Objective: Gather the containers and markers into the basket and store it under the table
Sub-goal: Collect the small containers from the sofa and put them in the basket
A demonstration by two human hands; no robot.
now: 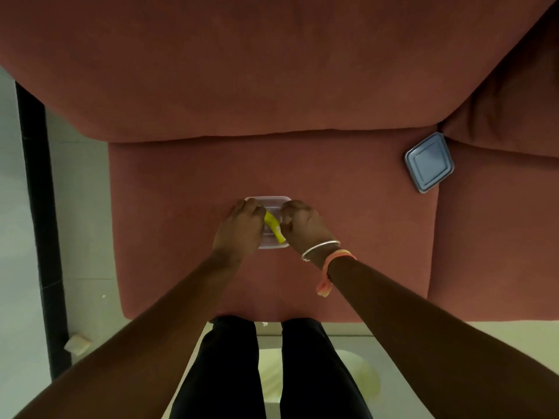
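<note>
At frame centre my left grip (239,228) pinches the yellow marker (274,228) over the clear container (269,202); my right grip (304,226) clasps that container's edge; the blue-lidded container (429,161) lies upper right.

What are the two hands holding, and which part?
The left hand and right hand hold the clear container by its opposite sides. A yellow marker lies between them; whether fingers pinch it cannot be told.

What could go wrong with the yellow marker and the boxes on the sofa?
The yellow marker lies slanted across the clear box between the left hand and right hand; it might slip off onto the sofa. The blue-lidded box sits far right by the cushion gap, so it may get forgotten.
</note>
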